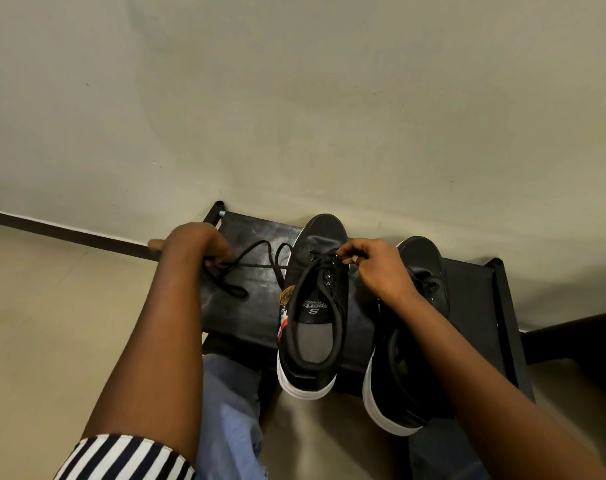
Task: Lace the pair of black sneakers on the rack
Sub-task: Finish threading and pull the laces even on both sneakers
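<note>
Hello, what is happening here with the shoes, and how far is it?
A person is lacing the left black sneaker on the black rack. The left hand grips a loose stretch of the black shoelace out to the side, while the right hand pinches the lace at the eyelets nearest the toe. Only those eyelets look threaded. The second sneaker sits beside it, partly hidden by the right arm.

Two black sneakers with thick white soles, side by side on the black rack (474, 306), toes toward the far wall, heels hanging over the near edge. Left sneaker (313, 306) half-laced, grey insole and printed tongue showing, black lace (249, 263) trailing off to the left in loose loops across the rack top. Right sneaker (412, 341) partly hidden, laces dark and hard to make out.
</note>
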